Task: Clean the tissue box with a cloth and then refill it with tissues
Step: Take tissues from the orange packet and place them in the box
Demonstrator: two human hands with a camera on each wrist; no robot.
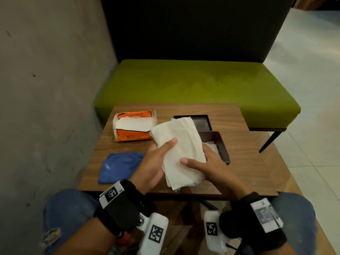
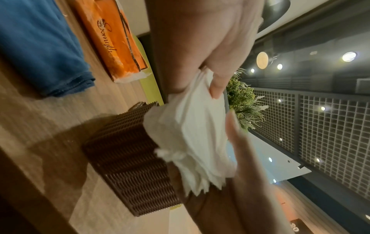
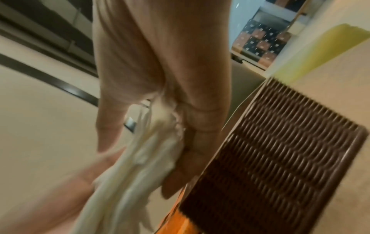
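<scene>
Both hands hold a thick stack of white tissues (image 1: 181, 150) above the wooden table (image 1: 257, 162). My left hand (image 1: 158, 162) grips the stack's left edge, thumb on top. My right hand (image 1: 200, 162) grips its right side, thumb across the top and fingers underneath. Just right of the stack stands the open brown woven tissue box (image 1: 221, 146), a few tissues inside it. Its lid (image 1: 202, 123) lies behind. In the left wrist view the tissues (image 2: 192, 134) hang beside the box (image 2: 128, 166). In the right wrist view, tissues (image 3: 140, 166) and box (image 3: 280, 158) are blurred.
An opened orange tissue pack (image 1: 133, 127) lies at the table's back left. A folded blue cloth (image 1: 119, 167) rests at the front left. A green bench (image 1: 198, 89) stands behind the table, a grey wall (image 1: 46, 89) to the left.
</scene>
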